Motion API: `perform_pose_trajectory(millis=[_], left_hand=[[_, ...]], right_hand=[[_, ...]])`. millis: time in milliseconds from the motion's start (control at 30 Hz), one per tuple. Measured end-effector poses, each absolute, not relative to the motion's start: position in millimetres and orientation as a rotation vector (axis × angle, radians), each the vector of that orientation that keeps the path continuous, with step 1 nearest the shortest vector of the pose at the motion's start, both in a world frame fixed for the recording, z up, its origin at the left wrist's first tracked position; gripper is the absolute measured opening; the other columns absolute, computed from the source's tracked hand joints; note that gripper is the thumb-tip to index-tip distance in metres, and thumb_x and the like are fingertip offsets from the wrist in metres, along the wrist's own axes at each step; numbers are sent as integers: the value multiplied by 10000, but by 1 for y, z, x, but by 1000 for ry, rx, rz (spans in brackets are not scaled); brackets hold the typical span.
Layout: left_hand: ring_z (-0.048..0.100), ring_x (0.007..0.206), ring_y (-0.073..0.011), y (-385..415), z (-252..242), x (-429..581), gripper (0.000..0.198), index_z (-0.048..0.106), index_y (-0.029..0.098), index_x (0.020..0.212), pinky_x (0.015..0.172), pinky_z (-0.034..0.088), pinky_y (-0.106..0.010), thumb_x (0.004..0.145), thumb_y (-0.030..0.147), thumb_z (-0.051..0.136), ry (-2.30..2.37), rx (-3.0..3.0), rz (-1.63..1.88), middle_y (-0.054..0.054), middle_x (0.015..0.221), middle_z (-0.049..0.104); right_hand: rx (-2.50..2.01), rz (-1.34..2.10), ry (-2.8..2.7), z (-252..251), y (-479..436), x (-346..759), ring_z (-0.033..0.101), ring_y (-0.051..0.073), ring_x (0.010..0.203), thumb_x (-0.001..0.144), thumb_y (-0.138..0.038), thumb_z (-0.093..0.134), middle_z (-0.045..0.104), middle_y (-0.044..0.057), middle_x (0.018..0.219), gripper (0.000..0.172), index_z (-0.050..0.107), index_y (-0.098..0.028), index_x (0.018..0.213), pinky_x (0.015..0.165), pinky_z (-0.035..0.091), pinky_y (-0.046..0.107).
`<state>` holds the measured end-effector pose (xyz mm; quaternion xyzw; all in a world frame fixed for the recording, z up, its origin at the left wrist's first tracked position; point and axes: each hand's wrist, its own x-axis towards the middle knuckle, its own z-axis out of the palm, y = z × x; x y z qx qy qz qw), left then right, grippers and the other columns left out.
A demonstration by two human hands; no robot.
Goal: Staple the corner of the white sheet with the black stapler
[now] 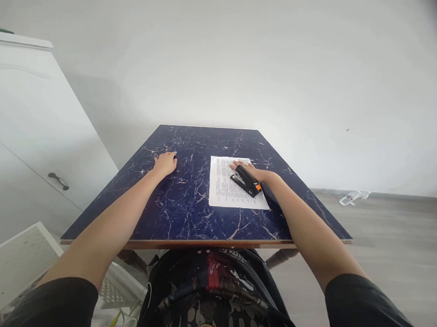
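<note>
On the blue marbled table (186, 215), printed paper (221, 183) lies right of the middle; I cannot tell whether it is one sheet or several. A black stapler (247, 180) with an orange patch at its rear rests slantwise on the paper. Just behind the stapler, my right hand (254, 170) lies on the paper's far right part with its fingers stretched out. The stapler hides some of that hand, so I cannot tell whether they touch. My left hand (166, 163) rests palm down on the left side of the tabletop, fingers apart, holding nothing.
A white cabinet (42, 105) with a dark handle stands to the left. Below it is a perforated white piece (19, 255) beside some cables. The table's far edge faces a white wall (224, 61). A clear plastic item (354, 197) lies on the floor at right.
</note>
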<state>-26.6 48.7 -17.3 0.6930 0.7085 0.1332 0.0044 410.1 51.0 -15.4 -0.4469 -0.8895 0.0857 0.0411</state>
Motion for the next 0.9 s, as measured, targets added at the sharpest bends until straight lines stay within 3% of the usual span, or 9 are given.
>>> perform_pose_trajectory(millis=[100, 367, 500, 633, 700, 767, 833, 900], left_hand=[[484, 1446, -429, 49, -17, -26, 506, 583, 210, 1507, 1183, 372, -696, 1050, 303, 385, 2221, 2165, 420, -169, 1587, 542], [492, 1431, -446, 49, -18, -24, 502, 590, 187, 1494, 1153, 392, -714, 1052, 297, 377, 2232, 2179, 413, -186, 1579, 543], [492, 1436, -433, 48, -18, -23, 498, 589, 203, 1495, 1162, 394, -692, 1053, 305, 383, 2228, 2180, 422, -180, 1577, 546], [490, 1436, -435, 48, -18, -24, 499, 591, 195, 1494, 1170, 381, -693, 1048, 300, 394, 2225, 2181, 423, -188, 1579, 542], [493, 1429, -442, 49, -18, -24, 506, 587, 180, 1496, 1159, 388, -702, 1049, 302, 384, 2223, 2186, 409, -194, 1579, 539], [498, 1425, -442, 49, -18, -24, 509, 581, 177, 1497, 1150, 399, -702, 1049, 305, 377, 2230, 2183, 395, -192, 1578, 539], [498, 1427, -437, 49, -18, -24, 507, 577, 182, 1497, 1150, 402, -694, 1048, 303, 374, 2238, 2178, 386, -182, 1581, 538], [502, 1427, -430, 49, -18, -23, 506, 570, 185, 1499, 1151, 408, -674, 1048, 302, 374, 2248, 2170, 388, -179, 1574, 542]], right_hand=[[-1273, 384, -2838, -19, 46, 391, 154, 326, 1652, 992, -606, 497, 182, -36, 1780, 790, 281, -354, 1709, 1338, 148, 570], [-1100, 362, -2857, -31, 22, 333, 37, 328, 1663, 1056, -437, 454, 82, -9, 1802, 748, 127, -401, 1727, 1302, 58, 674], [-1160, 386, -2804, -32, 16, 323, 56, 346, 1660, 1075, -414, 425, 100, -18, 1803, 697, 155, -439, 1717, 1301, 70, 687], [-1189, 395, -2759, -32, 11, 319, 70, 373, 1658, 1072, -427, 420, 135, 29, 1801, 664, 240, -383, 1710, 1290, 82, 710], [-1120, 447, -2690, -26, 9, 317, 136, 382, 1649, 1074, -448, 404, 201, 67, 1789, 621, 342, -331, 1680, 1288, 126, 703], [-988, 541, -2547, -15, 6, 315, 335, 371, 1579, 1088, -485, 361, 398, 121, 1702, 549, 520, -272, 1568, 1274, 247, 649], [-845, 644, -2406, 0, 2, 317, 547, 333, 1394, 1102, -526, 321, 608, 146, 1479, 525, 671, -235, 1365, 1209, 381, 571], [-731, 750, -2373, 15, -4, 320, 622, 297, 1219, 1096, -572, 362, 665, 127, 1291, 498, 704, -230, 1215, 1120, 455, 513]])
